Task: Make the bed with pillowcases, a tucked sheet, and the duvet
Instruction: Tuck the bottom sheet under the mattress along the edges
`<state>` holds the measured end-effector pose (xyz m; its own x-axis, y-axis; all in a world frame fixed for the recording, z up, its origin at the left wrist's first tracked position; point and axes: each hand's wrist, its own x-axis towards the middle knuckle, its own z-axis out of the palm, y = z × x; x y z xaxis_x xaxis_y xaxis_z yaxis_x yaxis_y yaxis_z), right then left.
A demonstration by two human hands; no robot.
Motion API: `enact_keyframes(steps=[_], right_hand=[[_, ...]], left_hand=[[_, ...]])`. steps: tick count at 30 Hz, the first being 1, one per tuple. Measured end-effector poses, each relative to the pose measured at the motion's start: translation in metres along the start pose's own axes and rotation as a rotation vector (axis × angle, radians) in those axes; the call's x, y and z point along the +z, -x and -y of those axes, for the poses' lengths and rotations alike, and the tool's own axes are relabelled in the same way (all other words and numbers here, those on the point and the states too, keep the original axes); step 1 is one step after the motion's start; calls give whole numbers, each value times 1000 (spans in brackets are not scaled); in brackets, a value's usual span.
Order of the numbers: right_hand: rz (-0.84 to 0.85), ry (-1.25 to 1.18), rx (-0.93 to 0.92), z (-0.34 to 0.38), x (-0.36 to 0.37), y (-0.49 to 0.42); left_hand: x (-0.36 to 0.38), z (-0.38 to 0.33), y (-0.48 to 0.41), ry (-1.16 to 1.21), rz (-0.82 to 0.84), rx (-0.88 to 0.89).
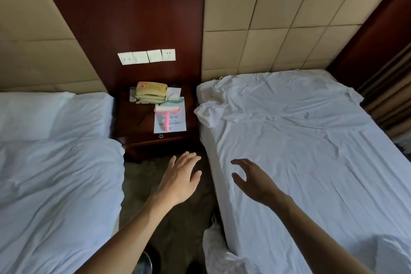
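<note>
The right bed carries a white sheet [300, 151] spread over the mattress, wrinkled and bunched at its head-left corner [213, 109]. My right hand [253, 182] hovers over the sheet's near-left side, fingers spread and holding nothing. In the aisle between the beds, my left hand [181, 182] is raised with straight fingers, empty. The left bed has a white duvet [55, 196] and a white pillow [40, 113] in place. No pillow lies on the right bed.
A dark wooden nightstand [138, 140] stands between the beds with a yellow telephone [151, 93], a pink lint roller [167, 115] and a printed card. White cloth [220, 253] lies heaped on the floor by the right bed. Curtains [391, 104] hang at the far right.
</note>
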<state>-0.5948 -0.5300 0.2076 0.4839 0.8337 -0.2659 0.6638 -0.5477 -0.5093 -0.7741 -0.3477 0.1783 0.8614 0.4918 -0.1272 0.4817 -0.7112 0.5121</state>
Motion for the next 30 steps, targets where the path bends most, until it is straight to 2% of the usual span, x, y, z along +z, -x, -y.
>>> enact_keyframes(steps=[5,9,15,22,30], right_hand=[[12,0,-42,-18,-24,-66],[11,4,-74,-36,-46,-117],[29,-18,-94,-44,-55,-180],[65,20,-70,-34,-51,-250],[109,117,-38,11,-36,-349]], left_hand=[[-14,0,-66,-42,26,-73],[-26,-11,-117,-120,47,-63],[-37,-1,-162,-194,63,-102],[-52,44,-207,-302,100,-107],[-76,131,-285,-287,104,-51]])
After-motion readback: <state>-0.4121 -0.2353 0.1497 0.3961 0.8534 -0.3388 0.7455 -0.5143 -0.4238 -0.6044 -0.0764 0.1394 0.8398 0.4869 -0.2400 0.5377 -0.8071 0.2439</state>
